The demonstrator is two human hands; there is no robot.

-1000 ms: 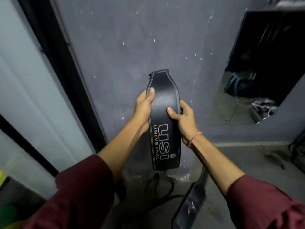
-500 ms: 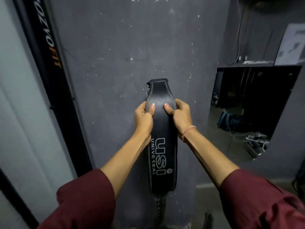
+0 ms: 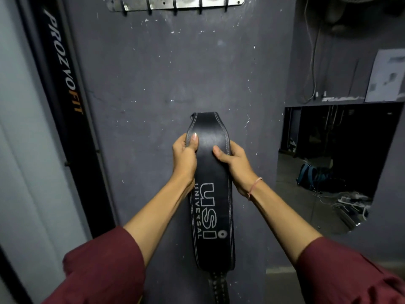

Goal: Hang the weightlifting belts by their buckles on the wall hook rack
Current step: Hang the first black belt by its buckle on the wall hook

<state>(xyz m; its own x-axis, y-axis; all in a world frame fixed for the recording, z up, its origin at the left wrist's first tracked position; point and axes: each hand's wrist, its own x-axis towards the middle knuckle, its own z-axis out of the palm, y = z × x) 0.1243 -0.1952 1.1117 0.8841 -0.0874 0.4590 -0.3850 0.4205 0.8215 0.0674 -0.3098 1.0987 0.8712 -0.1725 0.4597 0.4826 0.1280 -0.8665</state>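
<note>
So the black leather belt is up in the air, held flat in front of the grey wall and well below the metal hook rack at the very top of the view. Nothing carries it but the hands. The left hand grips its left edge and the right hand grips its right edge, both around the upper third. Thumbs are pressed on the front face, left thumb a bit higher than the right. The other fingers curl round the back, so I can't see them.

Its long axis runs straight up and down. The narrow top end points up toward the rack and the wide part hangs below the hands. White lettering on the wide part reads "USI" with "UNIVERSAL" beside it, turned sideways along the length. A thinner strap hangs out below the bottom edge. Honestly can't make out the buckle.

The right wrist has a thin pink thread band, and both arms have maroon sleeves. Left of the wall there's a black upright strip printed "PROZVOFIT", the FIT in orange. On the right is a dark opening or mirror, can't tell which, showing a blue backpack on a floor. A white paper sheet hangs above it.
</note>
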